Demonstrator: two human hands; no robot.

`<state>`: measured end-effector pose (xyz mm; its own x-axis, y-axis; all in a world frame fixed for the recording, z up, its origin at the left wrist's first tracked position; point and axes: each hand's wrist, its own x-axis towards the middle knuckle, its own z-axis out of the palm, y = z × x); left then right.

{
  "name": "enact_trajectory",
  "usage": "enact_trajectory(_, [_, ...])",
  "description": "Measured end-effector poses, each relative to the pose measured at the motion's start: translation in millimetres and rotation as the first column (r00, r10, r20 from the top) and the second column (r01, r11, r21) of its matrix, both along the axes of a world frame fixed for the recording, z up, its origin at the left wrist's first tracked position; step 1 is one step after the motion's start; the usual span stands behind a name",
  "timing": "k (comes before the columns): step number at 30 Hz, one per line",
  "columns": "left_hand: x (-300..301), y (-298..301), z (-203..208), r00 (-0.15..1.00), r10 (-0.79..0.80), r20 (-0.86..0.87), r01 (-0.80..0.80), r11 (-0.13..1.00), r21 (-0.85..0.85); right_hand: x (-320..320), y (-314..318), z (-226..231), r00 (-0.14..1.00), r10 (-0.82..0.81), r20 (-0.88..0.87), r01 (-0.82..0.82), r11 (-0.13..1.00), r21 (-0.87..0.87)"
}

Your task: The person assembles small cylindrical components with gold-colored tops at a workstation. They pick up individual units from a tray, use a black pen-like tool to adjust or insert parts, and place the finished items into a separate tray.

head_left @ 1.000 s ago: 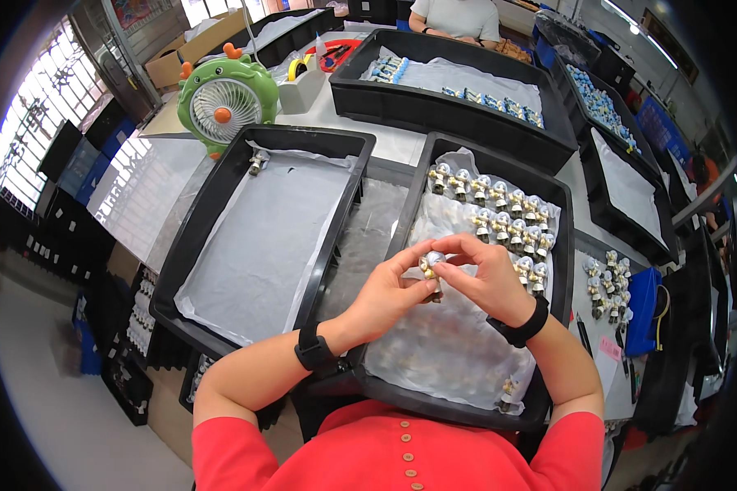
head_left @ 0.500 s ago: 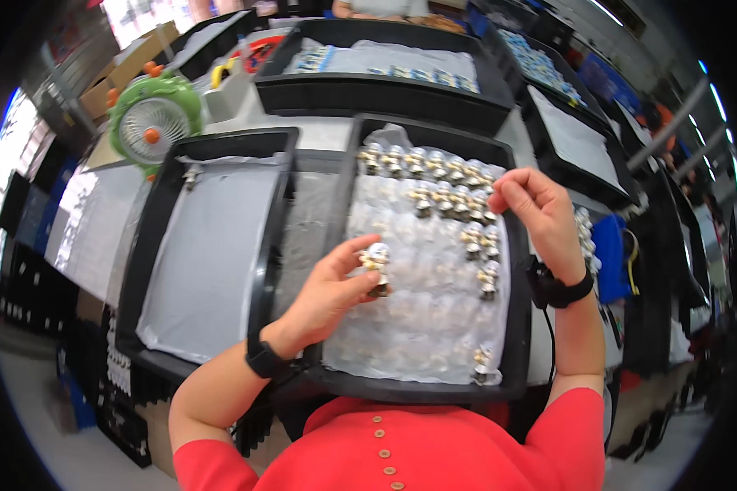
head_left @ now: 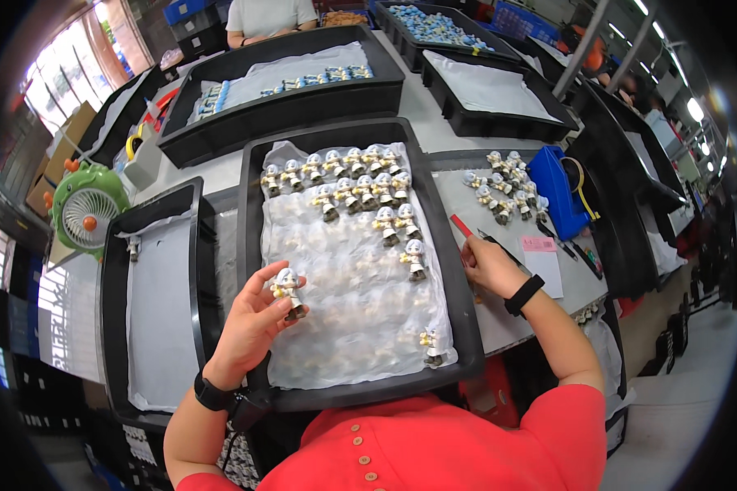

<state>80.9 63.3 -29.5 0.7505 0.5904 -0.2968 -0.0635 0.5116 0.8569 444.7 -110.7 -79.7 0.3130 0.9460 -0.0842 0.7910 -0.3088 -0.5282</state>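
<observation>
My left hand (head_left: 250, 327) pinches a small figurine (head_left: 289, 293) with white hair and a pale outfit, upright over the left side of a black tray (head_left: 467, 348). Similar figurines (head_left: 354, 159) stand in rows on the tray's white lining, with a few more down its right side. Just right of the tray my right hand (head_left: 499, 268) is low at the table, its fingers curled and partly hidden. A red stick-like tool (head_left: 461, 225) shows at its fingertips; what the fingers hold cannot be made out.
A loose cluster of figurines (head_left: 508, 188) lies beside a blue bin (head_left: 561, 192). A narrower lined tray (head_left: 164, 319) holds one figurine at left, near a green fan (head_left: 88, 209). Larger trays (head_left: 282, 102) stand farther back, where another person (head_left: 270, 20) sits.
My right hand has left the tray's upper right and come down to the table on its right. The left hand still holds the figurine. The view has swung to the right.
</observation>
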Motion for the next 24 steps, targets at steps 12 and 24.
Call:
enact_trajectory(12, [-4, 0, -8, 0.998, -0.007, 0.061, 0.007, 1.000, -0.002, 78, -40, -37, 0.971, -0.238, 0.024, 0.237, 0.971, 0.035])
enact_trajectory(24, [-8, 2, -11, 0.977, 0.081, 0.198, -0.072, 0.996, -0.053, -88, 87, 133, 0.654, 0.266, -0.708, 0.196, 0.844, 0.499])
